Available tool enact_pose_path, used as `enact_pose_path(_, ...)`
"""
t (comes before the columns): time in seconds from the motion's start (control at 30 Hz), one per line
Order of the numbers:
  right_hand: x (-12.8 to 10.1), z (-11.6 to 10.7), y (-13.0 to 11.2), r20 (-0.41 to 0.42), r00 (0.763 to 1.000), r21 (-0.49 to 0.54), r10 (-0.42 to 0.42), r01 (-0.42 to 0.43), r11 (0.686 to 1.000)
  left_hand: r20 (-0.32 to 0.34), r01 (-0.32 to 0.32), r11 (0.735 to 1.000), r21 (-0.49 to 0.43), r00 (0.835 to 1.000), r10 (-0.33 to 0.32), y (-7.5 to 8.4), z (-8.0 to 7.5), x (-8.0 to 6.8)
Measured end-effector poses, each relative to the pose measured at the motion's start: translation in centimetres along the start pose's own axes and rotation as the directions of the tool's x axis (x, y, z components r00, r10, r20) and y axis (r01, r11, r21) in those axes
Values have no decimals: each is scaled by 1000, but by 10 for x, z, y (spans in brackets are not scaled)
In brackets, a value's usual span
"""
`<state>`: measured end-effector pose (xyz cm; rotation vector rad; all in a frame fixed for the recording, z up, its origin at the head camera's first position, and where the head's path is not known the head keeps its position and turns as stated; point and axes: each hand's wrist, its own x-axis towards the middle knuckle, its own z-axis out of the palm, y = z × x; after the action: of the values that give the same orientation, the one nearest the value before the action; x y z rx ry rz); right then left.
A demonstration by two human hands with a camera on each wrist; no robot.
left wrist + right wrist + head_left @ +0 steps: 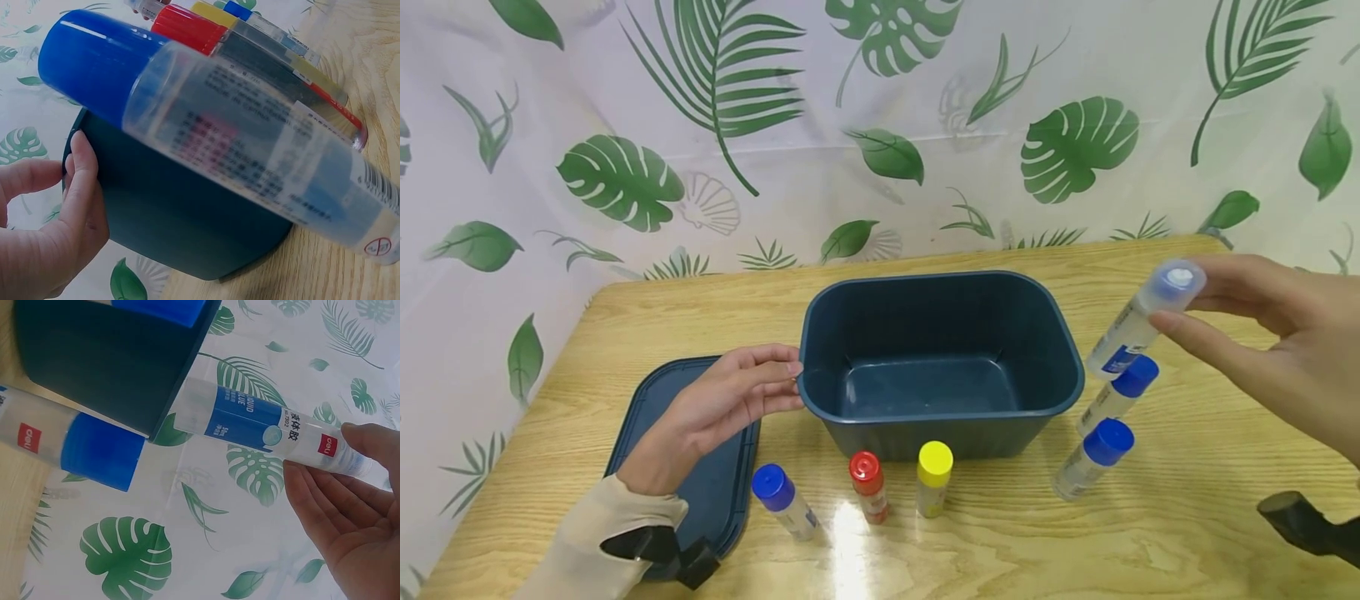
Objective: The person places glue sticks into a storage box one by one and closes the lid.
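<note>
A dark teal plastic bin (928,433) stands in the middle of the table with nothing inside. My left hand (730,400) pinches its left rim between thumb and fingers, as the left wrist view also shows. To the right of the bin, my right hand (1285,325) grips a clear bottle of liquid glue (250,422) by its translucent top end. That bottle tilts, its lower end toward the bin's right side. Close below it are two blue-capped glue bottles (1093,458). In front of the bin stand a red-capped bottle (868,487), a yellow-capped bottle (933,479) and another blue-capped bottle (784,500).
A dark teal lid (707,500) lies flat on the wooden table (1000,550), left of the bin and partly under my left forearm. A leaf-patterned white cloth (805,167) hangs behind the table and along its left side. Black wrist straps edge into the head view.
</note>
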<state>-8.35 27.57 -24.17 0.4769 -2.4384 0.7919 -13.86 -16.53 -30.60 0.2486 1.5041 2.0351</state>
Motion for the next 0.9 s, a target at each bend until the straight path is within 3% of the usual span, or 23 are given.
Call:
enact_pose_path(0.33, 16, 1, -12, -3, 999, -20, -40, 40, 999, -5, -8, 1000, -10, 1000, 8, -2, 0, -1)
enact_pose_path(0.6, 26, 9, -18, 19, 989, 151, -145, 141, 979, -11, -9, 1000, -20, 1000, 8, -4, 1, 0)
enact_pose_path(0.9, 39, 19, -20, 60, 981, 188, -183, 169, 968, -18, -8, 1000, -25, 1000, 8, -4, 0, 0)
